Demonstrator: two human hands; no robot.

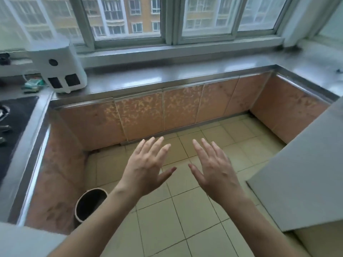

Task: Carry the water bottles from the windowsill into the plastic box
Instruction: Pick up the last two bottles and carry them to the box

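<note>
Both of my hands are held out flat over the tiled floor, palms down, fingers spread. My left hand [146, 166] and my right hand [213, 167] hold nothing and sit side by side, a small gap between the thumbs. The windowsill [167, 51] runs along the back under the window, above the steel counter [185, 74]. I see no water bottles on the sill or the counter, and no plastic box in view.
A white appliance [57, 67] stands at the counter's left end, with small items beside it. A black stove top [14, 115] lies at far left. A round dark bin [91, 204] stands on the floor by the left cabinets. A grey surface [306, 173] juts in at right.
</note>
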